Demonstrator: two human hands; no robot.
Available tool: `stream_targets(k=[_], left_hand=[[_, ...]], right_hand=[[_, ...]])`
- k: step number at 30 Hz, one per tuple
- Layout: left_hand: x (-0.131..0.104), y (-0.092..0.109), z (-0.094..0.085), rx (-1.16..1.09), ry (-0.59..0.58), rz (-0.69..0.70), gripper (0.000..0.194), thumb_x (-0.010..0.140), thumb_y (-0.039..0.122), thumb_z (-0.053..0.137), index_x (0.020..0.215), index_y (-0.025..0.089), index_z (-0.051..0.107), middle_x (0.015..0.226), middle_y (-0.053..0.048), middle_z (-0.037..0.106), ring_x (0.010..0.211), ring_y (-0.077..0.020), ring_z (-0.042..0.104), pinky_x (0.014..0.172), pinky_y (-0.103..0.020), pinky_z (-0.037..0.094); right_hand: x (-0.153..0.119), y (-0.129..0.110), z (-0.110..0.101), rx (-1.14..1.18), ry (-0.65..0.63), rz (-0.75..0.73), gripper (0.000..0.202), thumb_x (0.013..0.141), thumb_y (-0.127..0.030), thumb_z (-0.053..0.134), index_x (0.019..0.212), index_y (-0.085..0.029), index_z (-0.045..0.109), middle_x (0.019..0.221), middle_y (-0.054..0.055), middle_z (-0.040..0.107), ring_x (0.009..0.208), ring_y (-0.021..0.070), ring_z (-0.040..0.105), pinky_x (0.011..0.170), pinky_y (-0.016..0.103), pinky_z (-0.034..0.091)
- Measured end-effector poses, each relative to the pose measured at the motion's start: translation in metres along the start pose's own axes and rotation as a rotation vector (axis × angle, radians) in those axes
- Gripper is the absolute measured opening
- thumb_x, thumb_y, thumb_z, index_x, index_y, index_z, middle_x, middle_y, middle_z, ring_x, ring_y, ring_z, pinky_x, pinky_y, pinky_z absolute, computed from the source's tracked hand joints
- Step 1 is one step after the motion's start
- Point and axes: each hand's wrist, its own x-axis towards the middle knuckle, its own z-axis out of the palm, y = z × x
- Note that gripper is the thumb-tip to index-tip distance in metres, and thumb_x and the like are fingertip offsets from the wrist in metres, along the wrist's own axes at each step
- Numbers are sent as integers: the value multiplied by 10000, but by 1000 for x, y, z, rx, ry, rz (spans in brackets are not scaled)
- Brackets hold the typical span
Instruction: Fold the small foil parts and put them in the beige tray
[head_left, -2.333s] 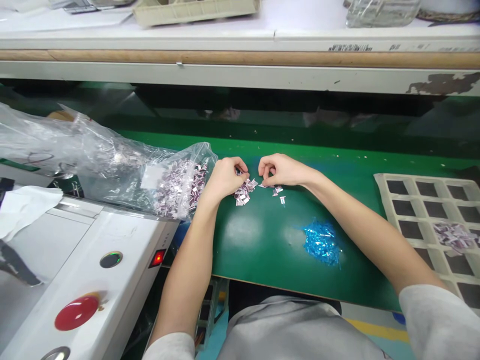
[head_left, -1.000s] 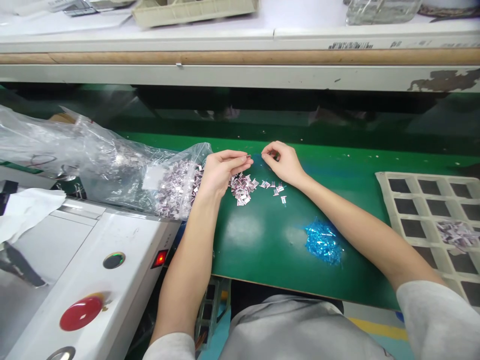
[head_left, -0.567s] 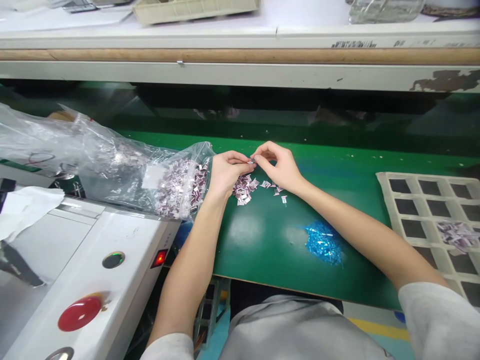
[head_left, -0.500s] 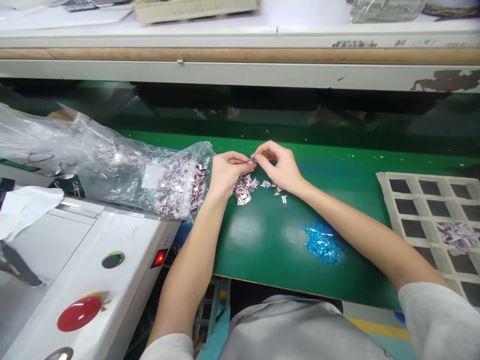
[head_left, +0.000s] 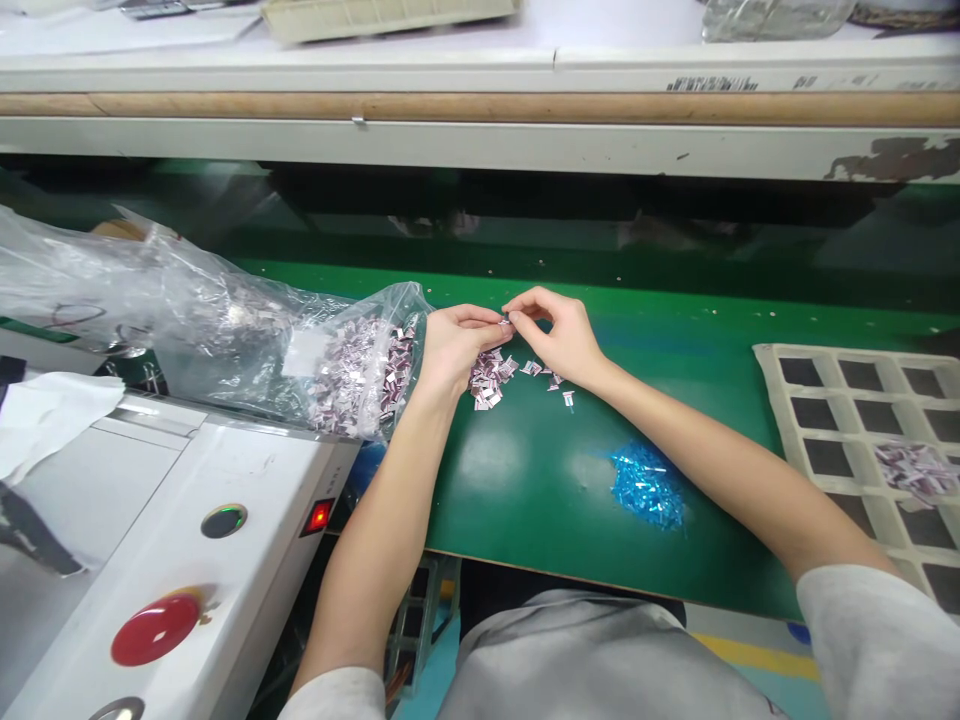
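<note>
Over the green work surface (head_left: pixel 510 490), my left hand (head_left: pixel 457 345) pinches a small pale flat piece (head_left: pixel 505 321) between thumb and fingers. My right hand (head_left: pixel 559 330) meets it there, thumb and forefinger closed at the same piece; the fingertips hide most of it. Just below my hands lies a heap of small pinkish-white pieces (head_left: pixel 491 380), with several loose ones (head_left: pixel 568 399) to its right. A clear plastic bag (head_left: pixel 364 375) full of like pieces lies beside my left wrist. Near my right forearm is a pile of blue shiny slivers (head_left: pixel 646 485).
At the right stands a cream compartment tray (head_left: pixel 780 400), with pinkish pieces (head_left: pixel 915 470) in one compartment. A white machine (head_left: pixel 247 450) with a red button (head_left: pixel 156 628) fills the lower left. A shelf (head_left: pixel 480 140) crosses behind, holding a cream tray (head_left: pixel 390 15).
Both hands stay in nearly the same place, fingertips still together at the small piece. The view has shifted very slightly.
</note>
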Motion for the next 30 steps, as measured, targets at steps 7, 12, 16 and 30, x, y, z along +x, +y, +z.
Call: stream_targets(k=[7, 12, 16, 30], left_hand=[[-2, 2, 0, 33, -22, -6, 344, 518, 184, 1017, 745, 137, 762, 784, -112, 810, 809, -262, 821, 908, -428, 694], [-3, 2, 1, 68, -32, -17, 334, 519, 183, 999, 748, 147, 758, 773, -98, 803, 800, -261, 815, 888, -429, 686], [-2, 2, 0, 82, -55, -9, 319, 539, 197, 975, 770, 146, 760, 773, -94, 798, 794, -252, 800, 890, -426, 670], [3, 8, -23, 856, -157, 322, 110, 661, 168, 868, 667, 274, 839, 757, -40, 693, 738, -243, 624, 869, -382, 541]], right_hand=[[1, 4, 0, -32, 3, 39, 86, 950, -268, 661, 921, -237, 735, 952, 41, 809, 910, 243, 775, 893, 427, 639], [3, 5, -3, 8, -37, 45, 116, 946, -264, 671, 1042, -242, 732, 1019, 47, 807, 957, 229, 771, 881, 390, 621], [6, 6, -6, 9, -93, 28, 203, 878, -210, 685, 1074, -228, 735, 970, 26, 787, 856, 194, 726, 813, 351, 590], [10, 6, -20, -370, -374, 128, 264, 712, -81, 745, 935, -221, 715, 913, 25, 745, 833, 222, 676, 794, 355, 515]])
